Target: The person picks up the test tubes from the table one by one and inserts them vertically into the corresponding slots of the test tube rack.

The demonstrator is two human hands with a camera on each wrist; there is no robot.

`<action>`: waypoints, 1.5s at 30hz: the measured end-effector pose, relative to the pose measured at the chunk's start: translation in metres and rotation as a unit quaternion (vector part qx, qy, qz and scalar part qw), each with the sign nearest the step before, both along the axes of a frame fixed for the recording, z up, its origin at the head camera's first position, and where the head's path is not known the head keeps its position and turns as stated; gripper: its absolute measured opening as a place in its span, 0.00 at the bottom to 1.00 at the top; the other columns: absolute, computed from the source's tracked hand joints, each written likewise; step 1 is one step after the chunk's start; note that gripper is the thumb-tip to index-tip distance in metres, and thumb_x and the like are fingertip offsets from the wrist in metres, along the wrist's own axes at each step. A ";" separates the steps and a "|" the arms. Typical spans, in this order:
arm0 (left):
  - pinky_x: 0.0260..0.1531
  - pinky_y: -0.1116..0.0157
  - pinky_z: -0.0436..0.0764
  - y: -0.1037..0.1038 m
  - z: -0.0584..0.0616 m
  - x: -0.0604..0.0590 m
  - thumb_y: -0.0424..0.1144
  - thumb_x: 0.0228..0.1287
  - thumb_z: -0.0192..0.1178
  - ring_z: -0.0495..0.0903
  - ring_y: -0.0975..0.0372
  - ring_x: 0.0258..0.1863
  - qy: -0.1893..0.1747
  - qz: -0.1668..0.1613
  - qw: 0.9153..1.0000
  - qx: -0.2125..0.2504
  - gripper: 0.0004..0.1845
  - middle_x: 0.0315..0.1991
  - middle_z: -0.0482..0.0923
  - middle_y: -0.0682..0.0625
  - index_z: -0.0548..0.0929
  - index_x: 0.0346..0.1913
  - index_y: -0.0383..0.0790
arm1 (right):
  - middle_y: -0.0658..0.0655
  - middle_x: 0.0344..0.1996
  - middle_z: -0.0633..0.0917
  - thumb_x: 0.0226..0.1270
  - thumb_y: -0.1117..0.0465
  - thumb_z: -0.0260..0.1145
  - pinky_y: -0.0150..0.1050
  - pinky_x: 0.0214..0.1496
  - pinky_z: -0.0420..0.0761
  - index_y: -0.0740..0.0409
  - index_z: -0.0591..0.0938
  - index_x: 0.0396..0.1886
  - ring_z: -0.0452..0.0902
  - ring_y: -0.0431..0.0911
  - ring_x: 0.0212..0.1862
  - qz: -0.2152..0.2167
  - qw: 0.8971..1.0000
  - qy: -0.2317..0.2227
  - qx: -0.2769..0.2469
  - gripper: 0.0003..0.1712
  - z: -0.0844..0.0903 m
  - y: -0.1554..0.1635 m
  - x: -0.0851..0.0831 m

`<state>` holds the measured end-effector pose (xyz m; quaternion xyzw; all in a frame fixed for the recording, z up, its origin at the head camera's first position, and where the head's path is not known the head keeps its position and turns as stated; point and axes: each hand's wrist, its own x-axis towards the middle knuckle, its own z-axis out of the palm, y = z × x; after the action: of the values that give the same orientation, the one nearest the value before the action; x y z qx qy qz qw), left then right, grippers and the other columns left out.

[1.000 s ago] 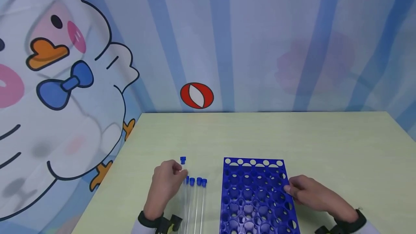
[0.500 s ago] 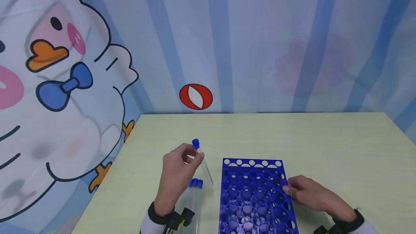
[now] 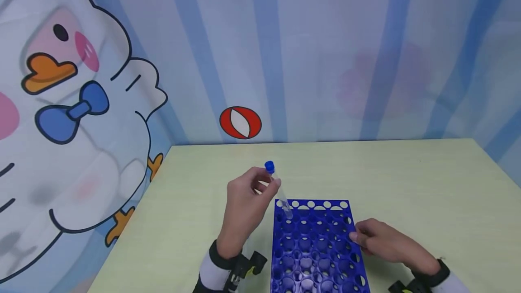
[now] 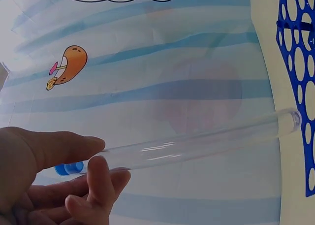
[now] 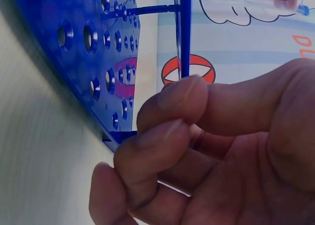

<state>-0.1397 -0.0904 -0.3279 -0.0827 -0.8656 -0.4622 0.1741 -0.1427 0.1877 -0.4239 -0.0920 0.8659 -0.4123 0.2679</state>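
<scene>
I see my left hand (image 3: 248, 202) raised over the table (image 3: 407, 180), its fingers (image 4: 101, 173) and thumb pinching a clear test tube (image 3: 281, 196) just below its blue cap (image 3: 269, 166); the tube tilts, its rounded lower end over the far left corner of the blue rack (image 3: 317, 248); my right hand (image 3: 382, 241) rests against the rack's right edge, fingers (image 5: 162, 136) curled against that edge, though I cannot tell whether they actually grip it.
</scene>
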 end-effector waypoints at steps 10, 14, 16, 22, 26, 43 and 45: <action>0.24 0.72 0.77 0.028 0.005 -0.009 0.42 0.58 0.62 0.77 0.65 0.27 0.016 -0.066 0.998 -0.017 0.10 0.31 0.80 0.51 0.81 0.38 0.40 | 0.50 0.14 0.69 0.70 0.58 0.51 0.35 0.22 0.63 0.60 0.75 0.25 0.63 0.43 0.19 0.005 1.000 -0.003 -0.009 0.15 0.003 0.000 0.000; 0.24 0.73 0.77 0.040 0.001 -0.015 0.41 0.58 0.62 0.77 0.66 0.26 0.030 -0.099 0.994 -0.027 0.10 0.31 0.80 0.51 0.81 0.38 0.39 | 0.50 0.14 0.69 0.70 0.58 0.51 0.35 0.23 0.63 0.60 0.75 0.26 0.63 0.43 0.19 -0.002 1.000 -0.014 -0.004 0.14 0.003 -0.001 0.000; 0.23 0.74 0.76 0.046 0.000 -0.018 0.41 0.58 0.62 0.77 0.65 0.26 0.038 -0.114 0.992 -0.031 0.10 0.31 0.80 0.50 0.81 0.39 0.38 | 0.50 0.14 0.69 0.70 0.58 0.51 0.36 0.23 0.63 0.60 0.76 0.27 0.63 0.43 0.19 -0.005 1.000 -0.019 -0.004 0.14 0.003 0.000 0.000; 0.23 0.77 0.75 0.058 -0.006 -0.025 0.40 0.59 0.61 0.77 0.67 0.25 0.062 -0.144 0.986 -0.050 0.10 0.31 0.81 0.50 0.81 0.39 0.38 | 0.50 0.14 0.70 0.70 0.58 0.51 0.36 0.23 0.63 0.59 0.76 0.28 0.63 0.43 0.19 -0.003 1.000 -0.025 -0.007 0.14 0.003 0.000 -0.001; 0.24 0.78 0.74 0.065 -0.008 -0.028 0.40 0.60 0.61 0.77 0.68 0.25 0.069 -0.157 0.983 -0.059 0.10 0.31 0.81 0.49 0.81 0.40 0.37 | 0.50 0.14 0.70 0.70 0.57 0.51 0.35 0.23 0.63 0.59 0.76 0.29 0.63 0.43 0.19 0.004 1.000 -0.024 -0.016 0.14 0.004 0.001 -0.002; 0.23 0.80 0.73 0.093 -0.018 -0.039 0.41 0.61 0.59 0.75 0.71 0.25 0.054 -0.175 0.981 -0.061 0.11 0.33 0.81 0.51 0.80 0.42 0.38 | 0.49 0.13 0.67 0.71 0.56 0.50 0.34 0.21 0.61 0.60 0.77 0.30 0.59 0.42 0.17 0.038 0.997 -0.017 -0.071 0.15 0.004 0.006 -0.001; 0.23 0.80 0.73 0.095 -0.019 -0.040 0.41 0.61 0.60 0.75 0.71 0.25 0.049 -0.176 0.982 -0.056 0.11 0.33 0.80 0.51 0.80 0.42 0.38 | 0.49 0.13 0.67 0.71 0.56 0.50 0.33 0.21 0.61 0.60 0.77 0.31 0.59 0.42 0.17 0.041 0.996 -0.018 -0.075 0.15 0.004 0.007 -0.001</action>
<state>-0.1799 0.0043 -0.3470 -0.2659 -0.8522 -0.4322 0.1271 -0.1438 0.1943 -0.4200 -0.1396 0.8233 -0.4663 0.2921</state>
